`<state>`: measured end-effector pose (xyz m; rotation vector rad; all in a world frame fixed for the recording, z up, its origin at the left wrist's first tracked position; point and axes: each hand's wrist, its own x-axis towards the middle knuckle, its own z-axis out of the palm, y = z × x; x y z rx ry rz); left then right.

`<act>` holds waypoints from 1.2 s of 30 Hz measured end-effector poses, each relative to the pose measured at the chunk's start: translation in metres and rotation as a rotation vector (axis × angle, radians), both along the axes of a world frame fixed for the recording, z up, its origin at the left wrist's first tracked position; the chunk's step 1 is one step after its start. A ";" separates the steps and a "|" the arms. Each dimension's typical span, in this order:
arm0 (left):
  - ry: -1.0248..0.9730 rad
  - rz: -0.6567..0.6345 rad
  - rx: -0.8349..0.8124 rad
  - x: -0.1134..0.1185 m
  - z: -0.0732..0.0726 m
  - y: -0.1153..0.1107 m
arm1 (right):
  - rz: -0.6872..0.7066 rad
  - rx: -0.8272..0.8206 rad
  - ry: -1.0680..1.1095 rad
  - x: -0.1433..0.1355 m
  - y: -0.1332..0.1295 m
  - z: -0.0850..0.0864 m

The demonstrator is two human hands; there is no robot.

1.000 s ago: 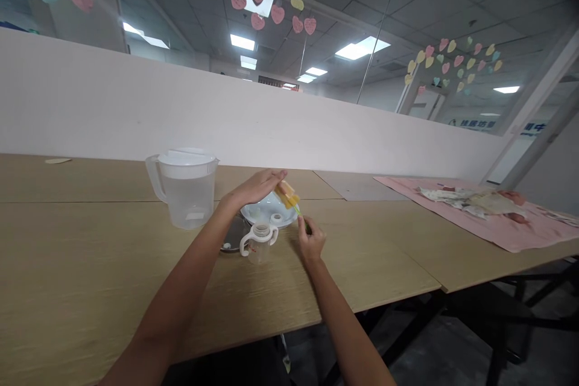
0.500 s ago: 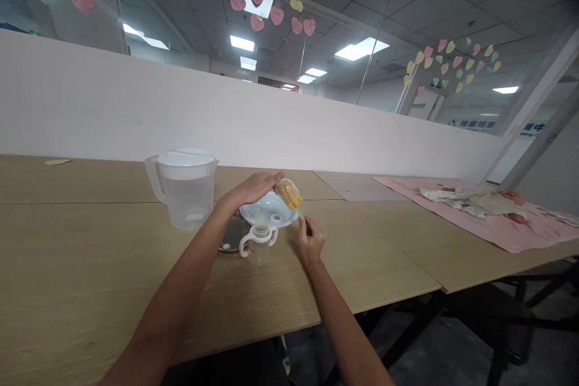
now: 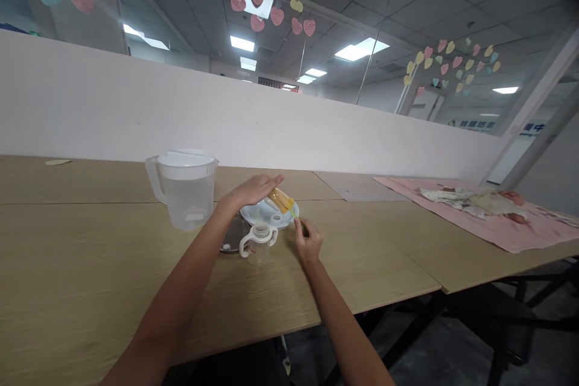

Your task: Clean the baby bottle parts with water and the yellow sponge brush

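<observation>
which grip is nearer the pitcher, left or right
Left. The left grip is to the right of the pitcher; the right grip, holding the yellow brush, is farther off to the right.

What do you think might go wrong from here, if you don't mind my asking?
The uncapped two-handled bottle stands between the forearms, so a lowered wrist might tip it. The yellow sponge brush might slip, as the right hand grips it by a thin green handle.

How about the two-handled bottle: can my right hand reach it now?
Probably yes: nothing visible stands between your right hand and the bottle, though that hand holds a brush handle.
</observation>
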<state>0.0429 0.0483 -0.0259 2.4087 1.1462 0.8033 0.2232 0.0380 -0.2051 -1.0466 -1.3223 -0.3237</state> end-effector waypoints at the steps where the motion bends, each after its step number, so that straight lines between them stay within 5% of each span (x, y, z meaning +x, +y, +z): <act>1: 0.003 0.018 0.015 -0.001 0.000 0.001 | -0.007 0.004 0.002 0.000 0.000 0.000; 23: -0.014 -0.030 0.037 -0.001 0.008 -0.010 | -0.040 0.006 -0.038 0.002 -0.001 0.002; 30: 0.093 0.112 0.099 -0.003 0.003 0.000 | -0.037 0.022 -0.077 0.002 0.001 0.000; 36: 0.245 0.362 0.245 -0.022 -0.003 0.016 | -0.071 -0.040 -0.201 -0.001 0.002 -0.001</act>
